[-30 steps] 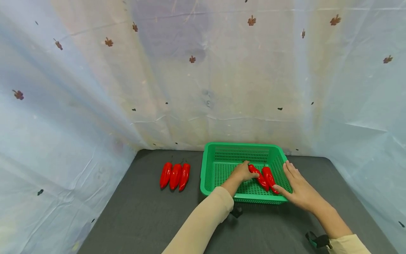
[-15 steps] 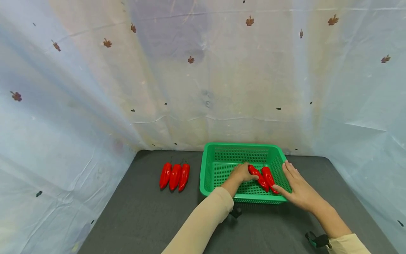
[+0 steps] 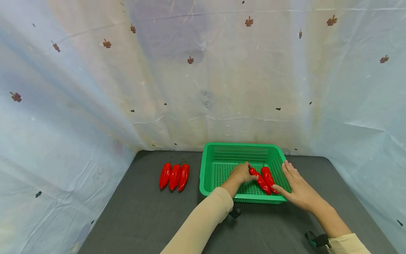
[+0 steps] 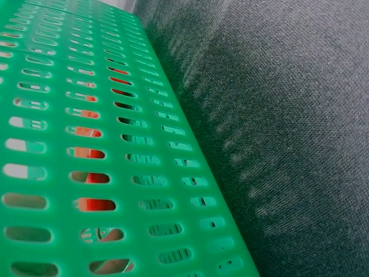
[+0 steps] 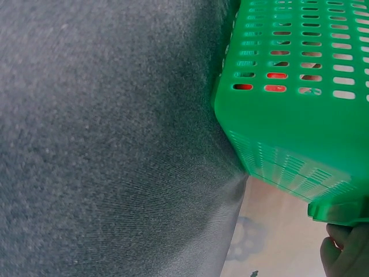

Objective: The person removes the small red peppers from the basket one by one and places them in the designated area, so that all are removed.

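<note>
A green plastic basket (image 3: 207, 176) stands on the dark grey table. Inside, toward its right side, lie two red chili peppers. My left hand (image 3: 240, 174) reaches over the front rim and pinches the upper end of the left pepper (image 3: 261, 182) between thumb and fingers. The right pepper (image 3: 268, 174) lies close beside it, its lower end near my right thumb. My right hand (image 3: 299, 190) rests at the basket's right rim with its fingers straight and the thumb spread inward. In the left wrist view the slotted basket wall (image 4: 127, 173) hides most of the hand; red shows through.
Three more red chili peppers (image 3: 174, 176) lie side by side on the table (image 3: 142, 215), left of the basket. A pale plastic sheet (image 3: 177, 88) with brown leaf prints hangs behind the table and at both sides.
The left pepper, in my left hand, has shifted slightly toward the basket's front. My right hand stays in place at the rim.
</note>
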A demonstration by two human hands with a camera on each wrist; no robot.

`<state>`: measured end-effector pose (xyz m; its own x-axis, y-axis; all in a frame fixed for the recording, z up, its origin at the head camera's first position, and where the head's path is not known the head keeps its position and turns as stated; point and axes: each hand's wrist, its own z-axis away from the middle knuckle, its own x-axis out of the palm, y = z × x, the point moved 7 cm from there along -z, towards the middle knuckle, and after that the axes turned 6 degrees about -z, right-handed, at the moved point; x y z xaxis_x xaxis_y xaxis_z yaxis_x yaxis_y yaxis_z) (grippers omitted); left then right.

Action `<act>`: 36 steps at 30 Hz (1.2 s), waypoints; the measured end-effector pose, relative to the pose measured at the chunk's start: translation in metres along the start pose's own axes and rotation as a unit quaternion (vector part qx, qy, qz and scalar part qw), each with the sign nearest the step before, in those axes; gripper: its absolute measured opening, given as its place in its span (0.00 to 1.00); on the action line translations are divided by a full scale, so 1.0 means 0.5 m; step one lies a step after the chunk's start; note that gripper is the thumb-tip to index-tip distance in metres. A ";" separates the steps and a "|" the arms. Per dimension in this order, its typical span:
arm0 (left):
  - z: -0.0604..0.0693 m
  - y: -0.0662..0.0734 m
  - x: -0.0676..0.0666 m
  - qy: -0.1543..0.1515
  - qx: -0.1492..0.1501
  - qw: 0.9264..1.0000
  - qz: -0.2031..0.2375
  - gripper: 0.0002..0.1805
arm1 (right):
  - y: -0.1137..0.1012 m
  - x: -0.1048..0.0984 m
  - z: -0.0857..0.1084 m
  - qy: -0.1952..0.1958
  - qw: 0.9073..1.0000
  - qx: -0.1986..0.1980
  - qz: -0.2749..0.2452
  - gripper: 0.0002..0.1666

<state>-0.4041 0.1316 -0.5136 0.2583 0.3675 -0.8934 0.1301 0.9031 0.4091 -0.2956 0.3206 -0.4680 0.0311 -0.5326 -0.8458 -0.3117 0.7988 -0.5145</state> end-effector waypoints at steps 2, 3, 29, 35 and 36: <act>0.015 0.006 -0.010 0.000 0.008 1.000 -0.005 0.30 | -0.001 0.001 0.000 0.000 1.000 -0.001 -0.001 0.62; 0.022 0.008 -0.015 -0.001 0.013 1.000 -0.007 0.30 | 0.000 0.002 -0.001 -0.001 1.000 -0.001 -0.002 0.62; 0.019 0.014 -0.011 -0.031 0.055 0.994 0.091 0.22 | 0.000 0.002 -0.005 -0.004 1.000 -0.001 -0.005 0.61; 0.033 0.019 -0.024 -0.040 0.083 0.982 0.166 0.21 | 0.000 0.001 -0.004 -0.003 1.000 -0.002 -0.008 0.61; 0.034 0.019 -0.025 -0.041 0.089 0.980 0.175 0.21 | 0.000 0.001 -0.004 -0.003 1.000 -0.001 -0.007 0.61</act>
<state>-0.3900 0.1320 -0.4953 0.3918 0.6228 -0.6772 0.1821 0.6690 0.7206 -0.2973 0.3200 -0.4682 0.0407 -0.5421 -0.8393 -0.3137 0.7906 -0.5259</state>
